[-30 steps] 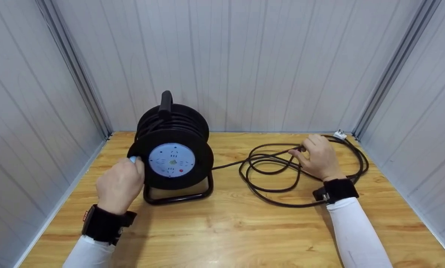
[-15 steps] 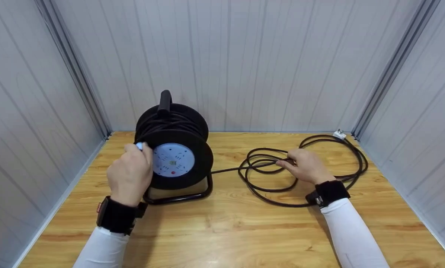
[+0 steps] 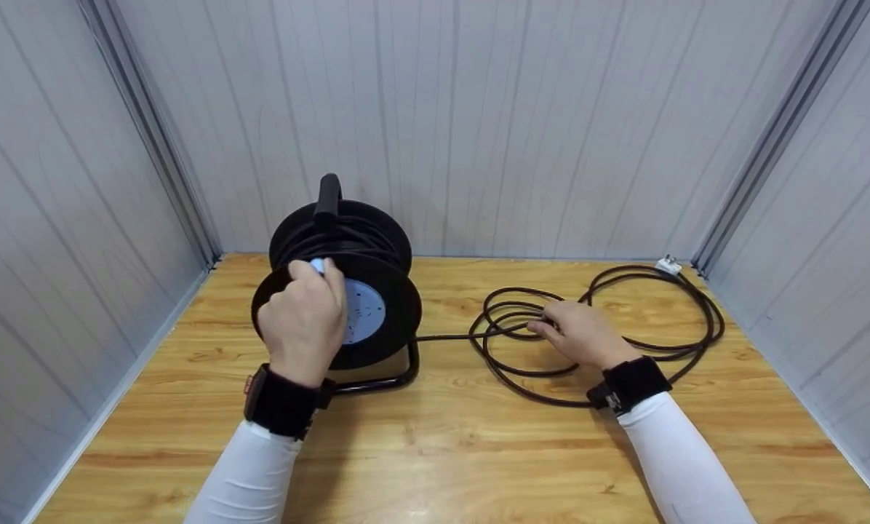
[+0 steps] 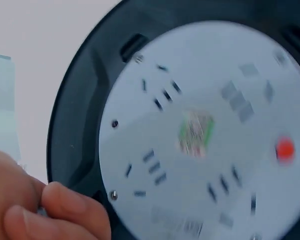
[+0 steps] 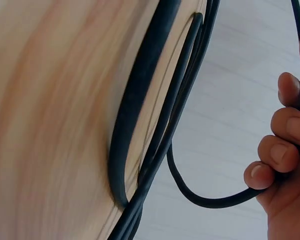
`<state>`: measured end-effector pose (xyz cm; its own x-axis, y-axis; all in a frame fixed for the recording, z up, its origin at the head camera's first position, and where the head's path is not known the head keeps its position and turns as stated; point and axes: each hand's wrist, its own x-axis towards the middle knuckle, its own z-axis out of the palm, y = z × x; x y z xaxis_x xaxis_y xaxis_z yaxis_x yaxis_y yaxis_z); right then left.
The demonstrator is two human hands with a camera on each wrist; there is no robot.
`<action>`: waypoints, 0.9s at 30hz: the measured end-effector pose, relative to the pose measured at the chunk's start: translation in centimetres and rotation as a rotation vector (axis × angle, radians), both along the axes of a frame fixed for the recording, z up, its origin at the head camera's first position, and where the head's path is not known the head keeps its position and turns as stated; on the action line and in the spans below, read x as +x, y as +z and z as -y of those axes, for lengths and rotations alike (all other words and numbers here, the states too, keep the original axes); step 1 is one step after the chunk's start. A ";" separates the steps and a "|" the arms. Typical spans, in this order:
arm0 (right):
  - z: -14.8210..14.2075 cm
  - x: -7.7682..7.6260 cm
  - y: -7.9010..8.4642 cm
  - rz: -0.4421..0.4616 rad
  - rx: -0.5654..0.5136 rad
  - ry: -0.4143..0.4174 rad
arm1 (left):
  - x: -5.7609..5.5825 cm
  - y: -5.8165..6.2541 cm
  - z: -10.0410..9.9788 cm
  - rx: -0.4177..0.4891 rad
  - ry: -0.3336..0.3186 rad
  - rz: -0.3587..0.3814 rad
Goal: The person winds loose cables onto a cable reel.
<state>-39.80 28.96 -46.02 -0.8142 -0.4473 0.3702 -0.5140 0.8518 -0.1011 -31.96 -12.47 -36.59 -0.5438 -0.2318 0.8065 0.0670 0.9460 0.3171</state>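
A black cable reel (image 3: 398, 298) stands on the left side of the wooden table, with cable wound on its drum. Its round socket panel (image 4: 199, 90) is pale blue-white with a red button. My left hand (image 3: 304, 313) grips the small light-blue crank knob (image 3: 318, 265) on the reel's front flange, near its top. From the reel a black cable (image 3: 442, 338) runs right to my right hand (image 3: 580, 331), which holds it with curled fingers (image 5: 278, 154). Beyond that hand the cable lies in loose loops (image 3: 522, 372) on the table.
A white plug (image 3: 668, 265) at the cable's end lies at the back right corner. Pale panel walls (image 3: 449, 131) close in the wooden table (image 3: 435, 451) at the back and both sides. The reel's carrying handle (image 3: 327, 198) and tube frame stand fixed around the drum.
My left hand has swung the knob up and right, turning the reel's flange clockwise. My right hand has moved left toward the reel along with the cable, whose loops have shifted.
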 end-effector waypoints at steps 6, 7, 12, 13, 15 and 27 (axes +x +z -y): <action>1.0 0.2 -0.1 0.047 -0.016 0.040 | -0.2 -0.7 -2.0 -0.053 -0.012 -0.078; 1.1 0.2 -0.1 0.056 -0.015 0.039 | -0.3 -0.8 -2.3 -0.061 -0.020 -0.090; 1.4 0.2 -0.1 0.112 0.009 0.035 | -0.5 -1.2 -3.3 -0.090 -0.024 -0.124; 1.4 0.2 -0.1 0.123 0.010 0.036 | -0.6 -1.2 -3.4 -0.089 -0.023 -0.121; 1.4 0.0 0.0 0.142 0.003 0.037 | -0.5 -1.3 -3.8 -0.078 -0.023 -0.101; 1.7 0.3 0.5 -0.114 0.039 0.181 | -0.8 -2.6 -6.0 -0.180 -0.031 -0.084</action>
